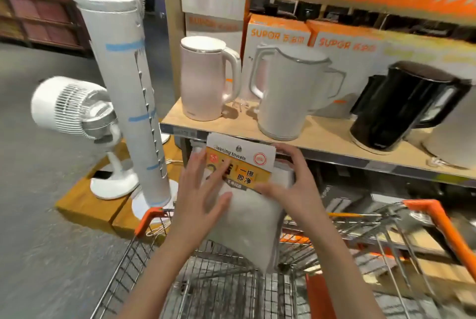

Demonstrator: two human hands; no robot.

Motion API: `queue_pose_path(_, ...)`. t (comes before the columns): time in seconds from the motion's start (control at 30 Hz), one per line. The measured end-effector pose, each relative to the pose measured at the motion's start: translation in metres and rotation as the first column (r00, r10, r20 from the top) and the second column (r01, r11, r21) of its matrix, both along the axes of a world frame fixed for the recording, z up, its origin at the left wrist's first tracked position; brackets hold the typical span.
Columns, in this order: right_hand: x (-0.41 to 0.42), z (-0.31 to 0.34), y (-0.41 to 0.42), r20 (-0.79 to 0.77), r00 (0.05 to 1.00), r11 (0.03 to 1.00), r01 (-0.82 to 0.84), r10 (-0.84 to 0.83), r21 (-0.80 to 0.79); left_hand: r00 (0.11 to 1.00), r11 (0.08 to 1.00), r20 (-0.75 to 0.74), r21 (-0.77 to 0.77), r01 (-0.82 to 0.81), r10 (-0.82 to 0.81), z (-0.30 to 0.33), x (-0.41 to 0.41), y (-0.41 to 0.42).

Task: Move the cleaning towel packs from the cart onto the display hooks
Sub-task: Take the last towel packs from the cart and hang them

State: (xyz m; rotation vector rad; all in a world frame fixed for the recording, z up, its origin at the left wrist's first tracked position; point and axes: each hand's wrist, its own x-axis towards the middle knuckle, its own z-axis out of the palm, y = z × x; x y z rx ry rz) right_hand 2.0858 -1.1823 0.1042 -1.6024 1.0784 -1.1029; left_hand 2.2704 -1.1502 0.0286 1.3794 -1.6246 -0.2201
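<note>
Towel pack [247, 205] hangs upright on the display hook [239, 148] straight ahead of you, left hand [203, 190] spread flat against it, right hand [288, 184] gripping its right edge.

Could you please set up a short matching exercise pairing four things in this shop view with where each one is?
Things:
1. cleaning towel pack
2. black kettle
3. tower fan
4. pink kettle

Places:
A. right part of the shelf
B. on the floor platform, left of the shelf
C. held between both hands, above the cart
D. left end of the shelf

Pairs: 1-C, 2-A, 3-B, 4-D
</note>
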Motion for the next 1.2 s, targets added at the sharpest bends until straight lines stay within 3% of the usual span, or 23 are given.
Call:
queue_pose_path(0.2, -0.021, 0.071, 0.032, 0.027, 0.995, 0.994, 0.093, -0.091, -0.064, 0.981, 0.994, -0.158, -0.006, 0.112, -0.112, 0.072, -0.005, 0.002)
queue_pose_path(0.37, -0.032, 0.103, 0.074, 0.030, 0.962, 0.956, 0.272, -0.271, -0.113, 0.902, 0.924, -0.238, 0.040, 0.379, -0.360, 0.109, -0.010, 0.004)
queue_pose_path(0.57, -0.051, 0.102, 0.142, 0.071, 0.867, 0.867, 0.496, -0.493, -0.049, 0.694, 0.724, -0.304, 0.019, 0.689, -0.653, 0.116, -0.038, 0.024)
queue_pose_path(0.77, -0.078, 0.106, 0.236, 0.033, 0.648, 0.641, 0.759, -0.761, -0.111, 0.494, 0.510, -0.303, 0.032, 0.860, -0.815, 0.121, -0.100, 0.074)
queue_pose_path(0.9, -0.094, 0.107, 0.312, -0.001, 0.449, 0.445, 0.884, -0.893, -0.146, 0.303, 0.323, -0.277, -0.030, 0.946, -0.912, 0.126, -0.151, 0.122)
queue_pose_path(1.2, -0.117, 0.117, 0.508, -0.032, 0.026, 0.033, 0.968, -0.999, -0.250, -0.157, -0.144, -0.312, -0.065, 0.987, -0.937, 0.140, -0.254, 0.281)
